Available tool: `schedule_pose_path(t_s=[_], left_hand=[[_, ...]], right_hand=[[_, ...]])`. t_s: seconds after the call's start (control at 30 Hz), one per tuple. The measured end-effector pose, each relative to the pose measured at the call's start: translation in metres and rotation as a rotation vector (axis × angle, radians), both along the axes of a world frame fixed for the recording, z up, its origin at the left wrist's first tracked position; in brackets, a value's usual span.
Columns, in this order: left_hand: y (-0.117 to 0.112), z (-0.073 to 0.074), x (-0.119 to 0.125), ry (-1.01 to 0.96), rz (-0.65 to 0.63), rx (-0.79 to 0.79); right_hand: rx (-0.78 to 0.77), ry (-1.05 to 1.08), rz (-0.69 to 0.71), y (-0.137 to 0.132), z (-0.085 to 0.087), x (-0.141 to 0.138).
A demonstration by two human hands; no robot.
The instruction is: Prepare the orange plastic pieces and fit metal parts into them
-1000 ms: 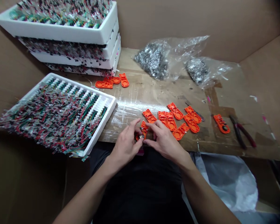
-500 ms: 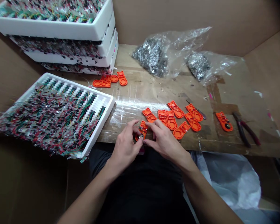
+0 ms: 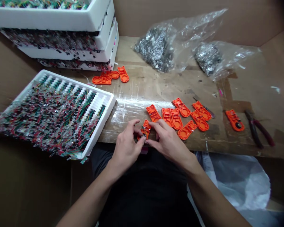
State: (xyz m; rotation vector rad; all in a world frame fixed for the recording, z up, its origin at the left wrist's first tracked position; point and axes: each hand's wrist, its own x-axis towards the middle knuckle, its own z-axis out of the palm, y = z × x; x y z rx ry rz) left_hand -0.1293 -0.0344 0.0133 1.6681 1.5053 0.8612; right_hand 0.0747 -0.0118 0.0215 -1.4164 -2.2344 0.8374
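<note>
Near the front edge of the table, an orange plastic shell sits between my two hands, with small wires and a dark round part in its lower end. My left hand grips its left side, the thumb pressing at the lower end. My right hand has its fingertips closed on the shell's right edge. Just beyond my hands lie several more orange shells with their hollow sides up. Fingers partly hide the held shell and its wires.
On the left stands a white foam tray full of wired parts, with stacked foam trays behind. Bags of metal pieces lie at the back. Pliers and an orange shell with a black disc are at right.
The view has shifted slightly, so the bags, pliers and right-hand shells appear farther right. Both hands stay on the held shell, with the left thumb and fingers moved slightly at its lower end.
</note>
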Motion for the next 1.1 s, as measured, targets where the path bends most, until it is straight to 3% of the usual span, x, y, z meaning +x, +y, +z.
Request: schedule_pose_path(t_s=[0.23, 0.4, 0.53, 0.63, 0.77, 0.9, 1.03, 1.1], left_hand=[[0.007, 0.008, -0.005, -0.013, -0.044, -0.062], [0.012, 0.006, -0.002, 0.047, -0.044, -0.049], [0.011, 0.001, 0.000, -0.005, -0.010, -0.051], [0.009, -0.003, 0.000, -0.035, 0.054, -0.029], [0.002, -0.010, 0.002, -0.025, 0.106, 0.060], [-0.002, -0.011, 0.003, -0.014, 0.086, 0.092], [0.001, -0.004, 0.001, -0.005, 0.002, 0.103], [0.004, 0.000, 0.001, 0.012, -0.039, 0.099]], right_hand=[[-0.019, -0.007, 0.002, -0.002, -0.002, -0.001], [-0.020, 0.029, 0.024, -0.002, 0.005, 0.006], [-0.037, 0.079, 0.027, 0.020, 0.027, 0.003], [0.051, -0.056, 0.070, 0.045, 0.041, -0.015], [-0.024, -0.125, 0.209, 0.062, 0.040, -0.030], [-0.188, 0.121, 0.047, 0.045, 0.029, -0.011], [-0.430, 0.349, -0.197, 0.021, 0.016, 0.009], [-0.477, 0.439, -0.304, 0.014, 0.009, 0.010]])
